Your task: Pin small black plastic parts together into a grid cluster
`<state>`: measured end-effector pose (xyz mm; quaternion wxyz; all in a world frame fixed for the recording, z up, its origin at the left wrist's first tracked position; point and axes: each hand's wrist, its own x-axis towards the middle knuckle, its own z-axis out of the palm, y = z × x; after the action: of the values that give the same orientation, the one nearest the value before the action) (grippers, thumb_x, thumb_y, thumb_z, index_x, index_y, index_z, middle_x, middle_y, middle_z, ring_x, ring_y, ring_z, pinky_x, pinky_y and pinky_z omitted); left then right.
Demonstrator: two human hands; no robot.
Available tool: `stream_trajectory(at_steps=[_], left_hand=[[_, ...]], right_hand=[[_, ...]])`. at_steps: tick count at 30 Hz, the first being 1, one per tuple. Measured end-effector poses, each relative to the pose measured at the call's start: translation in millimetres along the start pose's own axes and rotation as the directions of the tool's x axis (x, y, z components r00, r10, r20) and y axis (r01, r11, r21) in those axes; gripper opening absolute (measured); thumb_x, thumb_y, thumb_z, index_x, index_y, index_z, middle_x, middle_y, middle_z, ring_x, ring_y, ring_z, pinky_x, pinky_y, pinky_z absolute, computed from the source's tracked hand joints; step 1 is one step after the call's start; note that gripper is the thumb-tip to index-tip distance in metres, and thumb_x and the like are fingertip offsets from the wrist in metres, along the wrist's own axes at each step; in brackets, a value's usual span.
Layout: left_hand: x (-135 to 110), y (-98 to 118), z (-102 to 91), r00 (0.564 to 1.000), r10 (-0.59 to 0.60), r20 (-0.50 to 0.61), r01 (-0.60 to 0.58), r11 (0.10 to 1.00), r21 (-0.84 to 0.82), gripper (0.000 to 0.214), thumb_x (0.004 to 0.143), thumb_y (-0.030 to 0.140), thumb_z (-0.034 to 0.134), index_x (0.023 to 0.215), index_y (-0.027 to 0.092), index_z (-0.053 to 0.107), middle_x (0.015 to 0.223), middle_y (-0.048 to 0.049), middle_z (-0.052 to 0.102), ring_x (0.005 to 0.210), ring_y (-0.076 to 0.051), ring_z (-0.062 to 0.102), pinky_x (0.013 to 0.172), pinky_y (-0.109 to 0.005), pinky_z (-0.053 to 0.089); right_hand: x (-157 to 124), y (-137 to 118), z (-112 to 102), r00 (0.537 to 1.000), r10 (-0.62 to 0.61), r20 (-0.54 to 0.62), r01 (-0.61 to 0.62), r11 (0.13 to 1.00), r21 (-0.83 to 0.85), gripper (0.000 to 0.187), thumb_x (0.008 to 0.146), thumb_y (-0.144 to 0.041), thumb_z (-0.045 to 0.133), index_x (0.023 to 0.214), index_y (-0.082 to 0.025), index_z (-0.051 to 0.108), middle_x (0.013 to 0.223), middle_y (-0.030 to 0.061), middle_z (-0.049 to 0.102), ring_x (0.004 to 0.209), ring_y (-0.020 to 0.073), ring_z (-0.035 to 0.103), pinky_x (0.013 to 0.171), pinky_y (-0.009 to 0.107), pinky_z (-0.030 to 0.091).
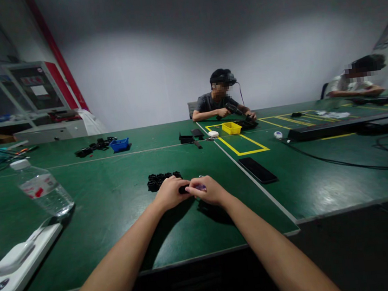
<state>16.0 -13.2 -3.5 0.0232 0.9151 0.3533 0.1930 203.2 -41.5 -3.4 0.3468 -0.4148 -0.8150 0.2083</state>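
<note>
My left hand point(170, 192) and my right hand point(209, 191) meet over the green table point(117, 210), fingers curled together. Between them sits a small black part point(184, 189), gripped by the left fingers. The right fingers pinch a small purplish piece point(200, 187) against it. A cluster of several black parts point(163, 179) lies on the table just beyond my left hand.
A water bottle point(42, 187) lies on the left, a white device point(18, 266) at the near left edge. A black phone point(257, 170) lies to the right. Farther off are a blue bin point(119, 144), a yellow bin point(231, 127) and two seated people.
</note>
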Motion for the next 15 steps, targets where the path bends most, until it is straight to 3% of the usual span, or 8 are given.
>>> stream_trajectory(at_steps=[15], left_hand=[[-0.5,-0.7,0.6,1.0,0.0,-0.005,0.0,1.0,0.0,0.019,0.081,0.036,0.068,0.096,0.024,0.069,0.086,-0.0027,0.07,0.083,-0.019,0.059,0.077,-0.029,0.039]], right_hand=[[0.0,1.4,0.0,1.0,0.009,-0.001,-0.009,1.0,-0.003,0.028,0.086,-0.038,0.059,0.067,-0.018,0.065,0.061,-0.0006,0.061,0.057,0.0115,0.05,0.056,0.023,0.033]])
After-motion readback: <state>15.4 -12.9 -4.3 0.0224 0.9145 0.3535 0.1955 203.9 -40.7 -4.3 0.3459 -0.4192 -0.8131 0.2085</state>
